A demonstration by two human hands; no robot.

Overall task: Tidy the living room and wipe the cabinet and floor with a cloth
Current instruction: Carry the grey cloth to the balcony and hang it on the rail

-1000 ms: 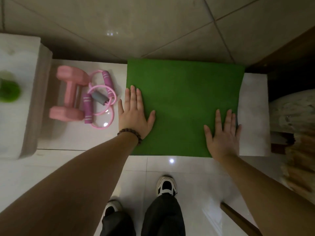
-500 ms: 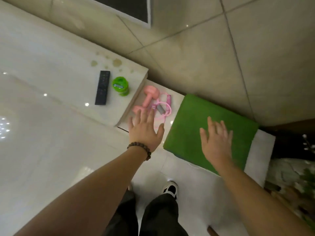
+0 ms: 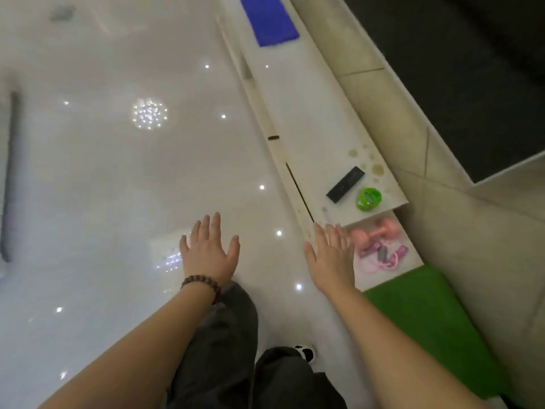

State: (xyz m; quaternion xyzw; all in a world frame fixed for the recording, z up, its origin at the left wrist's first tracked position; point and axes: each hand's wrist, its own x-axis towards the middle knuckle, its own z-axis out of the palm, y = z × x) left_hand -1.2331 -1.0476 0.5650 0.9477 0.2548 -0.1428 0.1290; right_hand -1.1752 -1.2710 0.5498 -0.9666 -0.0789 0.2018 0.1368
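From the head camera we see the left hand (image 3: 210, 251) and right hand (image 3: 329, 257) spread flat, holding nothing, above the floor (image 3: 118, 178). A blue cloth (image 3: 269, 20) lies far along the cabinet (image 3: 309, 113), beyond the remote (image 3: 345, 184).

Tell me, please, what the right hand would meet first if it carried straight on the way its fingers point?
Probably the black remote control on the white cabinet top; the right hand points up along it, though depth is unclear.
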